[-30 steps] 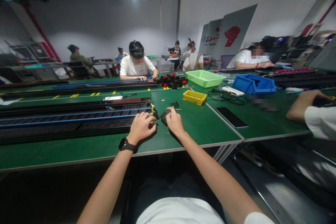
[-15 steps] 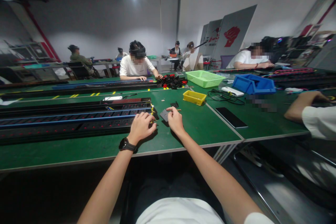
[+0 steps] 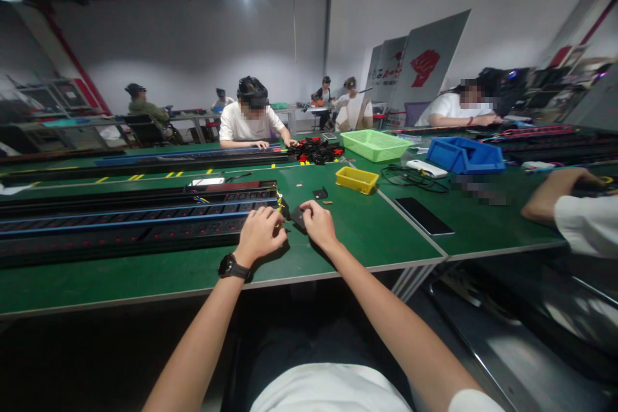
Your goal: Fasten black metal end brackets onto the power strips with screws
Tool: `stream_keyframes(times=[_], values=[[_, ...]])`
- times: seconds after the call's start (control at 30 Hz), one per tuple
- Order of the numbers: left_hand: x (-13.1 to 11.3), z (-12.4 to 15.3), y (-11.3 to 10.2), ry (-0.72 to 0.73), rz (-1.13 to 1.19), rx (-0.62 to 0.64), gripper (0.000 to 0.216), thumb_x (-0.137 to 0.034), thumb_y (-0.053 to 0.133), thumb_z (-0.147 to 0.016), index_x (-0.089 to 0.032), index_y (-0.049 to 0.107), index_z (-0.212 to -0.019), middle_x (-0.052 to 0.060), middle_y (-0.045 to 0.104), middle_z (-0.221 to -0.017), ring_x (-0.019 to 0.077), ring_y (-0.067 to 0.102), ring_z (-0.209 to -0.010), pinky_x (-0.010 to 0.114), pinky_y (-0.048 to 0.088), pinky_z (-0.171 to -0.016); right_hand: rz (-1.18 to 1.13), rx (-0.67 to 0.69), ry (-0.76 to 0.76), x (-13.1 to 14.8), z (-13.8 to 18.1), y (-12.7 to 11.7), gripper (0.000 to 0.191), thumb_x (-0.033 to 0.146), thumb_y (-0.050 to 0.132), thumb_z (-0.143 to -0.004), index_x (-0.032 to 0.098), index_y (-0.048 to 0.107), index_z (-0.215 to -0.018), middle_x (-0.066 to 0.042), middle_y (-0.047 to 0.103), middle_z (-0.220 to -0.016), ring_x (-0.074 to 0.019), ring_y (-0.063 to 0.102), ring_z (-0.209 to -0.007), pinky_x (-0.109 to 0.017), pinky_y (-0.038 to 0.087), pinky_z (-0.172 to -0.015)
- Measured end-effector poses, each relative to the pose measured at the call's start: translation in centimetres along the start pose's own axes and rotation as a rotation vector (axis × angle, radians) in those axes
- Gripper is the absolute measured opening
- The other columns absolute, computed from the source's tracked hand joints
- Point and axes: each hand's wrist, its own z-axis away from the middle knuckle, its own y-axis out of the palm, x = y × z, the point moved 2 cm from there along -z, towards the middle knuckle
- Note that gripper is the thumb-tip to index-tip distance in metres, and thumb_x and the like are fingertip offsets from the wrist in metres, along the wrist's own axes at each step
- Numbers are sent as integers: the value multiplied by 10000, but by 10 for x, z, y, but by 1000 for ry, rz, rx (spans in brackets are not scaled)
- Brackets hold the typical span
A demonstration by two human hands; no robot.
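Two long black power strips (image 3: 193, 230) with rows of sockets and blue edges lie side by side on the green table. My left hand (image 3: 262, 232), with a black watch at the wrist, is closed over the right end of the nearer strip. Yellow wires (image 3: 280, 200) stick out at that end, beside a small black part. My right hand (image 3: 318, 224) pinches a flat dark plate (image 3: 299, 217) just right of the strip's end. Whether the plate touches the strip I cannot tell. Beyond it lie a small black bracket (image 3: 320, 194) and a little brownish piece (image 3: 327, 202).
A yellow tray (image 3: 357, 180), a green basket (image 3: 374, 145) and a blue bin (image 3: 464, 156) stand farther back. To the right lie a black tablet-like slab (image 3: 425, 215) and coiled cable (image 3: 410, 177). A co-worker (image 3: 253, 119) sits opposite, by a black-and-red heap (image 3: 318, 150); another's arm (image 3: 555, 196) is at right.
My right hand has moved slightly left and turned the plate, whose face now looks darker, toward the strip's end. My left hand has stayed in place.
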Motion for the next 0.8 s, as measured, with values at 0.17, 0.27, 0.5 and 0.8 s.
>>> stream_keyframes(times=[0.17, 0.27, 0.5, 0.8], values=[[0, 0, 0, -5, -2, -1, 122, -279, 613, -863, -213, 618, -965, 59, 639, -995, 264, 568, -995, 431, 395, -860, 52, 44, 9, 3, 2, -1, 284, 187, 484, -931, 264, 732, -1045, -23, 789, -981, -206, 730, -916, -267, 500, -834], [0, 0, 1, -1, 0, -1, 124, -282, 610, -869, -213, 621, -972, 61, 643, -1002, 265, 566, -993, 428, 393, -857, 71, 54, 4, 4, 2, -2, 284, 193, 485, -935, 270, 736, -1044, -19, 792, -985, -204, 732, -919, -264, 499, -832], [1, 1, 1, 5, 4, -2, 122, -257, 609, -870, -221, 632, -984, 49, 655, -1011, 259, 563, -1016, 433, 390, -873, 95, 65, -8, 5, 3, -2, 281, 200, 488, -935, 276, 743, -1026, -13, 796, -983, -206, 738, -927, -265, 502, -828], [2, 1, 3, 1, 5, -6, 120, -265, 604, -875, -222, 645, -979, 58, 655, -1007, 266, 564, -1010, 436, 395, -872, 95, 71, -9, 4, 2, -1, 283, 195, 486, -935, 270, 739, -1039, -19, 795, -986, -211, 740, -923, -268, 506, -830]])
